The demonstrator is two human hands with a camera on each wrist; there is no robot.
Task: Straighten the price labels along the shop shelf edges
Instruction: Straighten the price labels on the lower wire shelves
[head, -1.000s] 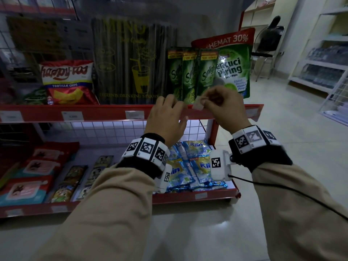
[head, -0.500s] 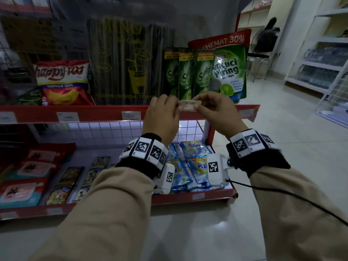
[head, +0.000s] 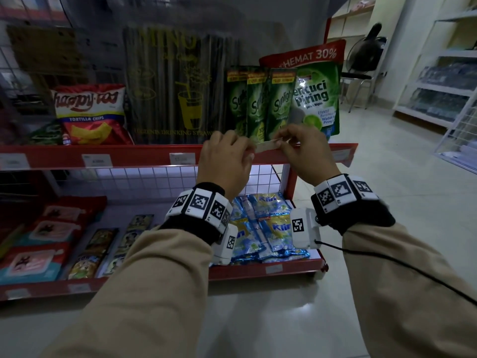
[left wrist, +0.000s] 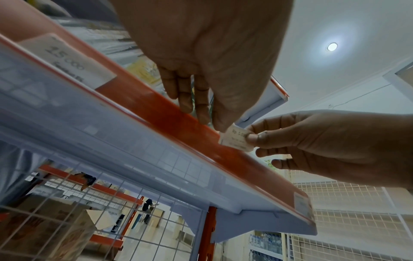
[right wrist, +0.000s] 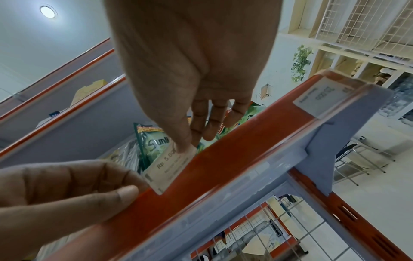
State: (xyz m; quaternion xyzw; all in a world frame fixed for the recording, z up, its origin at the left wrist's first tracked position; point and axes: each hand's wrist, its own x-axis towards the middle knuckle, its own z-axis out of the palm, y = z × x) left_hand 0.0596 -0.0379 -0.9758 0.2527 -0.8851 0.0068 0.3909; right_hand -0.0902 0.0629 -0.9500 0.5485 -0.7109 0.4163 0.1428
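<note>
Lowered since half a second ago, the price label (head: pixel 267 146) now sits at the top of the red shelf edge (head: pixel 144 158), level, pinched at one end by the left hand (head: pixel 224 161) and at the other by the right hand (head: pixel 304 153); both grips grasp the label. It is not yet behind the clear strip; a skewed push could crease the paper, or a slack pinch drop it among the Sunlight pouches (head: pixel 268 104); uneven pressure would likely seat it crooked.
</note>
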